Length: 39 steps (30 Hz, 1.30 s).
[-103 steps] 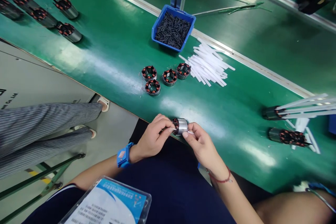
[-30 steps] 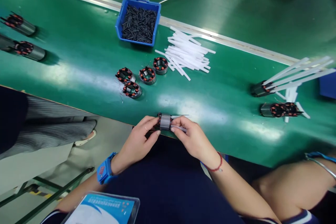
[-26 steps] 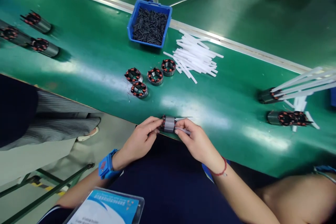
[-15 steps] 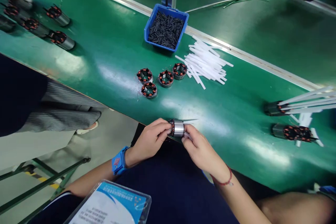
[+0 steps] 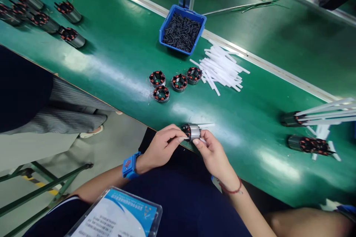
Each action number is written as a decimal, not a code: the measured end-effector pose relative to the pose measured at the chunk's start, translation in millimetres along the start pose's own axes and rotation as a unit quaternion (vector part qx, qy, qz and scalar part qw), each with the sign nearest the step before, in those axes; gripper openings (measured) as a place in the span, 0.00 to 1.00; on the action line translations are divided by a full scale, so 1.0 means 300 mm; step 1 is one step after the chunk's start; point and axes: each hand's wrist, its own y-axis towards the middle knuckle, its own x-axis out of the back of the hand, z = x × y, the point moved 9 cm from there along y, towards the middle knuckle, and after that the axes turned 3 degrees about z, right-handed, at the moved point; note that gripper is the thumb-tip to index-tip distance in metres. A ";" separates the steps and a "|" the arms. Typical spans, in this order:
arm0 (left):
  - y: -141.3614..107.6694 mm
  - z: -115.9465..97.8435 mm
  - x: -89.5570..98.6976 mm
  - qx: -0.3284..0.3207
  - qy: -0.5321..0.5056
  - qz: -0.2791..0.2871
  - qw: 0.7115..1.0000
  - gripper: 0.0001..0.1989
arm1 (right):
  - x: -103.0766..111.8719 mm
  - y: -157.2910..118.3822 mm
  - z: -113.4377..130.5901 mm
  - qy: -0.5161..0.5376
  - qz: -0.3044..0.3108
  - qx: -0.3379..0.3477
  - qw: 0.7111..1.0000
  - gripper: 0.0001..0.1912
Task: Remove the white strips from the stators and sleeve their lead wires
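A motor stator [image 5: 194,132], a silver ring with black ends and copper windings, lies on its side at the table's front edge. My right hand [image 5: 215,152] grips its right side between thumb and fingers. A white strip [image 5: 205,124] sticks out to the right beyond it. My left hand [image 5: 162,146] is at the stator's left end, thumb and forefinger pinched on the tip of a white strip [image 5: 182,138] there. Whether both white ends belong to one strip cannot be seen. Several stators [image 5: 179,82] stand just beyond my hands.
A blue bin [image 5: 182,50] of small black tubes stands at the back, beside a pile of white strips [image 5: 222,66]. Stators with white strips [image 5: 290,119] stand at right; more stators [image 5: 69,13] are far left. A person's striped trousers [image 5: 75,107] show at left.
The view has shifted slightly. The stator's left end now shows more, as my left fingers have drawn back a little and pinch a white tip there. My right hand keeps its hold.
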 end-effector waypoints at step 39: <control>0.042 -0.007 0.012 0.019 0.131 -0.002 0.991 0.05 | 0.352 0.391 0.310 -0.495 -0.242 0.052 0.832 0.07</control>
